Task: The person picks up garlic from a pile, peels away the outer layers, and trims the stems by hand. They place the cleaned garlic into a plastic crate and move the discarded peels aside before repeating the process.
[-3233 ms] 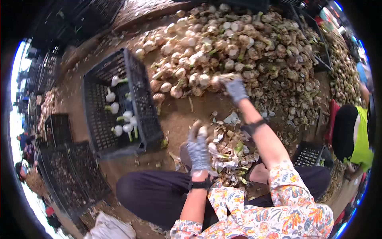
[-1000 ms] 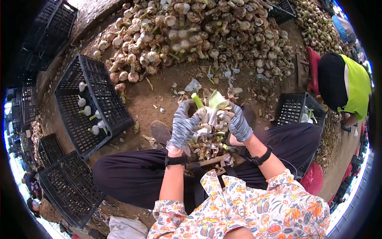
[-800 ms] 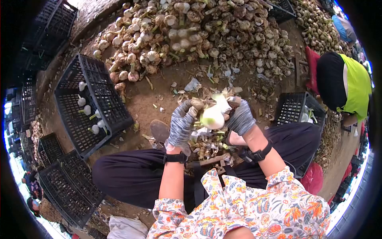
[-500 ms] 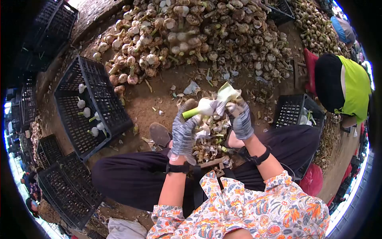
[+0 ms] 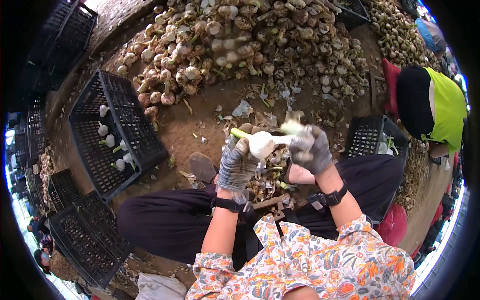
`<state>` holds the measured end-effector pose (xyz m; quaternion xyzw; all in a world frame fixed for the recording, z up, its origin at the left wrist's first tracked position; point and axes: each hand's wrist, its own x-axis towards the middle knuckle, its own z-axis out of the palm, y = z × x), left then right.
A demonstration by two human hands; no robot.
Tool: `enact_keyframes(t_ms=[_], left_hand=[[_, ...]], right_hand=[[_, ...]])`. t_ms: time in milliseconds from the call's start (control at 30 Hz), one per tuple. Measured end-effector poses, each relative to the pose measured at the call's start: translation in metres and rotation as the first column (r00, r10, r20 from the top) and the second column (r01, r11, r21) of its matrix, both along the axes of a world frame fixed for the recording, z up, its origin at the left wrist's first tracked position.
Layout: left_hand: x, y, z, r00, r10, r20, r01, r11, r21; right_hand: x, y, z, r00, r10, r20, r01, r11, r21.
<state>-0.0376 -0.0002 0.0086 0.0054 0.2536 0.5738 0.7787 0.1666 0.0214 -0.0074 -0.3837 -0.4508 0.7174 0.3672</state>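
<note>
A white garlic bulb [image 5: 260, 146] with a short green stem end is held in front of me. My left hand [image 5: 236, 162], in a grey striped glove, is closed around the bulb and its stem. My right hand [image 5: 311, 149], gloved too and blurred by motion, is closed on pale garlic skin [image 5: 292, 128] that stretches from the bulb's right side. Below both hands, peeled skins and scraps [image 5: 272, 182] lie heaped between my feet.
A large pile of unpeeled garlic [image 5: 240, 47] lies ahead. On my left, a tilted black crate [image 5: 134, 127] holds several clean bulbs. Another black crate [image 5: 364, 132] with garlic stands on my right, near a person in a yellow-green top [image 5: 447, 112].
My right hand has pulled away to the right and turned, drawing the skin off the bulb. The bulb now looks barer and whiter. My left hand keeps its hold.
</note>
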Motion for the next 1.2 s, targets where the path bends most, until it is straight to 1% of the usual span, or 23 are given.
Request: enact_keyframes(t_ms=[33, 133, 233, 300, 333, 400, 433, 500, 533, 600, 667, 733, 767, 800, 833, 867, 900, 933, 1000, 1033, 1067, 1133, 1200], left_hand=[[-0.003, -0.001, -0.007, 0.995, -0.011, 0.097, 0.01, 1.0, 0.01], [-0.005, -0.001, -0.019, 0.968, 0.008, 0.252, 0.015, 0.996, -0.091], [-0.007, -0.004, -0.04, 0.956, 0.09, 0.279, -0.029, 0.976, -0.216], [-0.004, -0.001, -0.037, 0.949, 0.184, 0.257, -0.092, 0.939, -0.332], [-0.001, -0.001, -0.035, 0.95, 0.179, 0.256, -0.089, 0.94, -0.329], [0.005, 0.002, -0.033, 0.988, 0.146, 0.053, -0.116, 0.923, -0.368], [0.013, 0.003, -0.028, 0.991, 0.098, -0.096, -0.121, 0.954, -0.274], [0.023, 0.01, -0.031, 0.955, -0.051, -0.292, 0.003, 0.987, -0.162], [0.024, 0.016, -0.033, 0.92, -0.148, -0.362, 0.111, 0.986, -0.123], [0.021, 0.029, -0.056, 0.95, -0.162, -0.268, 0.13, 0.982, -0.134], [0.014, 0.05, -0.068, 0.751, -0.008, -0.66, -0.059, 0.995, -0.079], [-0.009, 0.073, -0.093, 0.536, 0.061, -0.842, -0.22, 0.973, -0.07], [-0.028, 0.086, -0.122, 0.18, 0.05, -0.982, -0.206, 0.979, 0.012], [-0.047, 0.1, -0.146, -0.2, 0.047, -0.979, -0.159, 0.984, 0.079], [-0.057, 0.115, -0.144, -0.428, 0.002, -0.904, -0.141, 0.988, 0.069], [-0.066, 0.132, -0.132, -0.555, 0.044, -0.831, -0.075, 0.992, 0.102], [-0.076, 0.149, -0.121, -0.672, 0.087, -0.736, -0.016, 0.991, 0.132], [-0.085, 0.173, -0.114, -0.697, 0.211, -0.686, 0.095, 0.974, 0.204], [-0.095, 0.197, -0.116, -0.687, -0.022, -0.726, 0.073, 0.992, -0.099], [-0.098, 0.205, -0.119, -0.733, -0.018, -0.68, 0.106, 0.985, -0.14], [-0.103, 0.211, -0.124, -0.776, -0.008, -0.631, 0.139, 0.973, -0.183], [-0.111, 0.22, -0.144, -0.805, 0.103, -0.585, 0.174, 0.983, -0.066], [-0.113, 0.218, -0.152, -0.706, 0.201, -0.679, 0.207, 0.976, 0.074]], right_hand=[[0.003, -0.003, 0.0, 0.947, 0.089, 0.308, -0.167, 0.957, 0.238], [0.013, -0.014, 0.019, 0.701, 0.578, 0.417, -0.616, 0.786, -0.055], [0.006, -0.005, 0.049, 0.609, 0.561, 0.56, -0.616, 0.78, -0.112], [0.003, 0.004, 0.06, 0.458, 0.32, 0.829, -0.682, 0.724, 0.097], [-0.005, 0.002, 0.048, 0.341, 0.142, 0.929, -0.524, 0.849, 0.063], [-0.018, 0.014, 0.053, 0.662, 0.02, 0.749, -0.15, 0.983, 0.107], [-0.021, 0.015, 0.042, 0.664, 0.016, 0.748, -0.153, 0.982, 0.114], [-0.032, 0.015, 0.019, 0.922, -0.05, 0.383, -0.021, 0.984, 0.178], [-0.027, 0.018, 0.022, 0.925, -0.05, 0.377, -0.02, 0.983, 0.18], [-0.001, 0.025, 0.048, 0.934, -0.048, 0.353, 0.11, 0.981, -0.159], [0.041, 0.029, 0.073, 0.697, -0.188, 0.692, 0.154, 0.982, 0.112], [0.092, 0.025, 0.093, 0.404, -0.361, 0.84, 0.196, 0.931, 0.307], [0.137, 0.018, 0.086, 0.15, -0.482, 0.863, 0.095, 0.876, 0.473], [0.17, 0.01, 0.095, 0.07, -0.464, 0.883, 0.169, 0.878, 0.448], [0.191, 0.003, 0.111, -0.003, -0.402, 0.916, 0.275, 0.88, 0.387], [0.206, -0.004, 0.126, -0.052, -0.324, 0.945, 0.336, 0.885, 0.322], [0.247, -0.021, 0.119, -0.251, -0.273, 0.929, 0.241, 0.912, 0.333], [0.281, -0.029, 0.112, -0.152, -0.063, 0.986, 0.633, 0.76, 0.146], [0.336, -0.051, 0.078, -0.346, -0.351, 0.87, 0.235, 0.865, 0.443], [0.316, -0.04, 0.08, -0.346, -0.351, 0.87, 0.238, 0.864, 0.443], [0.265, -0.017, 0.092, -0.141, -0.382, 0.914, 0.292, 0.866, 0.407], [0.168, 0.024, 0.109, 0.256, -0.367, 0.894, 0.407, 0.88, 0.244], [0.113, 0.047, 0.1, 0.234, -0.256, 0.938, 0.113, 0.965, 0.235]])
